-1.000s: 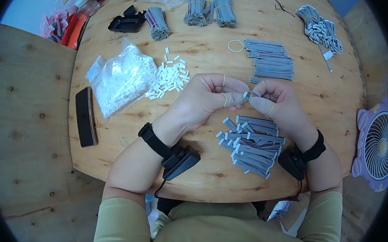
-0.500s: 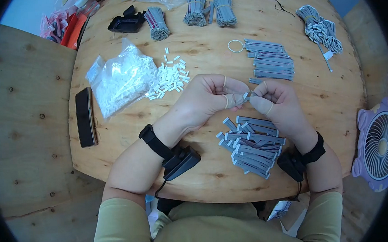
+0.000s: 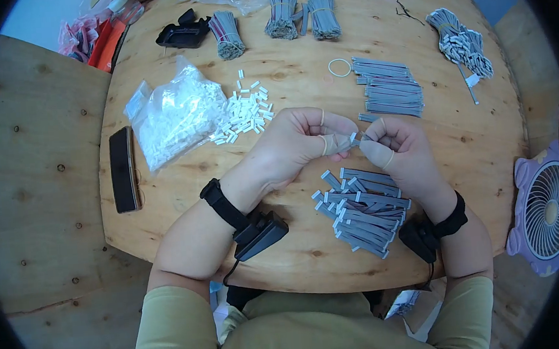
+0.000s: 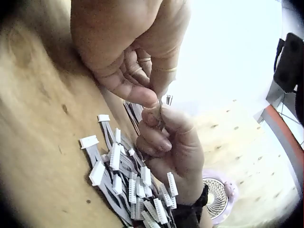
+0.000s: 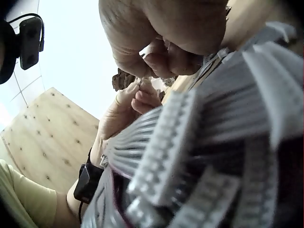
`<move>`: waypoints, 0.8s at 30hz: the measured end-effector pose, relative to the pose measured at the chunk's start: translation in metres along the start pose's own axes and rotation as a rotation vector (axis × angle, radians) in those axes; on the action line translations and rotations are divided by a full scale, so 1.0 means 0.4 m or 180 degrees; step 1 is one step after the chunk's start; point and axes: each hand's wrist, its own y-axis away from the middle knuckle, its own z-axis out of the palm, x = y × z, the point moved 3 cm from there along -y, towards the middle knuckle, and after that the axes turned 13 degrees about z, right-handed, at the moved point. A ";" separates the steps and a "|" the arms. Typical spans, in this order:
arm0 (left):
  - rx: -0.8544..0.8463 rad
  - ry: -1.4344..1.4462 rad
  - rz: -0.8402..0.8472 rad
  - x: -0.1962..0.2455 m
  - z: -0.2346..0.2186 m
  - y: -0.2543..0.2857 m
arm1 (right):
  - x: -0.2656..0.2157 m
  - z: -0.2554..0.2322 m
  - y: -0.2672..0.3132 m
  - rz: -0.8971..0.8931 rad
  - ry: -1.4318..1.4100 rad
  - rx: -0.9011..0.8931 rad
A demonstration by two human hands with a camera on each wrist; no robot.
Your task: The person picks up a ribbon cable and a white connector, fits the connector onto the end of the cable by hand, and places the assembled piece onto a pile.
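Observation:
Both hands meet over the middle of the table. My left hand [image 3: 299, 137] pinches a small white connector [image 3: 353, 137] between thumb and forefinger. Opposite it, my right hand [image 3: 404, 149] pinches the end of a short grey ribbon cable at the connector; the fingertips hide most of the cable. Translucent finger cots cover thumb and forefinger on each hand. Just below the hands lies a loose pile of grey ribbon cables [image 3: 370, 217] with white connectors on their ends. In the left wrist view the fingertips of both hands almost touch, with the pile [image 4: 135, 190] beneath.
Loose white connectors [image 3: 246, 115] spill beside a clear plastic bag [image 3: 178, 120]. Rows of grey cables [image 3: 390, 86] lie beyond the right hand, near a rubber band [image 3: 339, 67]. Banded cable bundles [image 3: 325, 19] stand at the back. A phone [image 3: 123, 169] lies left; a purple fan [image 3: 544, 211] stands right.
The hands stay in the same place. Only the fingertips shift slightly around the connector, which turns a little between them.

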 end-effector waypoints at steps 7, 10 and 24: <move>-0.0005 0.0002 -0.0021 0.001 -0.001 0.001 | 0.001 0.000 0.000 0.0026 -0.0030 -0.0057; -0.0046 0.0016 -0.0018 0.003 -0.001 0.001 | -0.003 0.001 0.002 0.0073 -0.0068 -0.0057; -0.0035 0.0209 -0.0096 0.002 0.000 0.002 | 0.003 -0.001 -0.001 -0.0059 -0.0065 -0.0153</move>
